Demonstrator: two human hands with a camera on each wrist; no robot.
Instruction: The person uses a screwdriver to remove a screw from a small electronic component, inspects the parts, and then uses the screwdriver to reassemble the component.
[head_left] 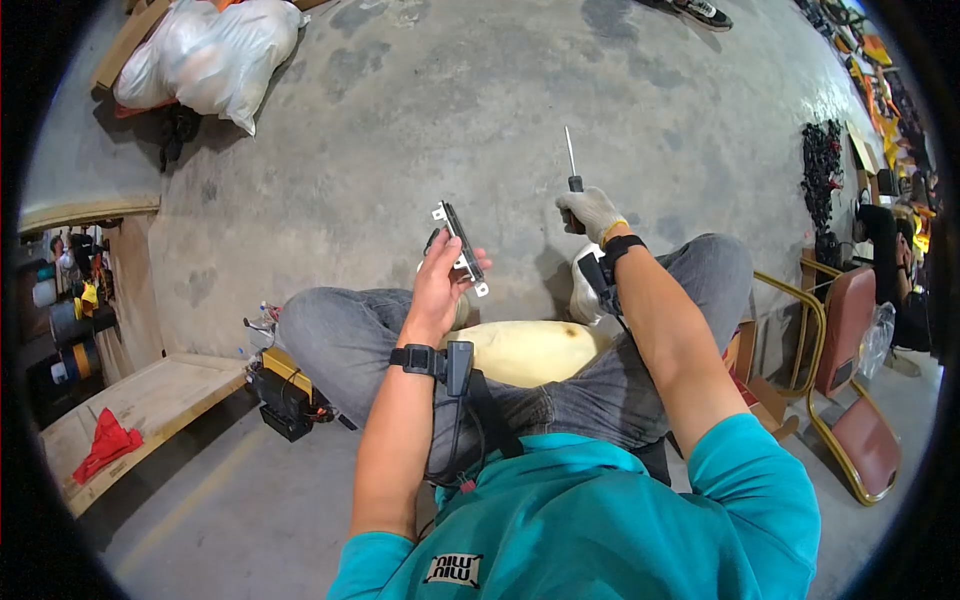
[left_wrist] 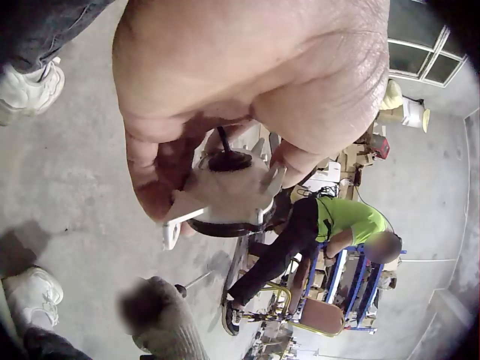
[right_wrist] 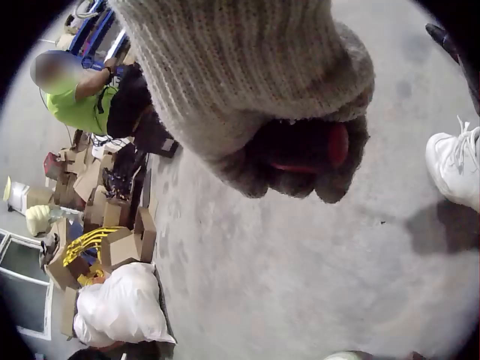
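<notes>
In the head view the bare left hand (head_left: 440, 285) holds a narrow black and silver metal part (head_left: 461, 245) with small tabs at its ends. The left wrist view shows that part's pale housing (left_wrist: 229, 187) between the thumb and fingers of the left hand (left_wrist: 247, 82). To the right, the gloved right hand (head_left: 592, 212) grips a screwdriver (head_left: 571, 160), its shaft pointing away from the body. A black and red handle (right_wrist: 307, 145) shows inside the curled fingers of the right hand (right_wrist: 262, 97). The two hands are apart.
A pale yellow cushion-like object (head_left: 530, 352) lies between the crossed legs. A low wooden bench (head_left: 150, 410) with a red cloth (head_left: 107, 446) stands left, white bags (head_left: 215, 60) lie at the upper left, and a chair (head_left: 862, 440) is at right. Another person in bright green (left_wrist: 349, 225) is farther off.
</notes>
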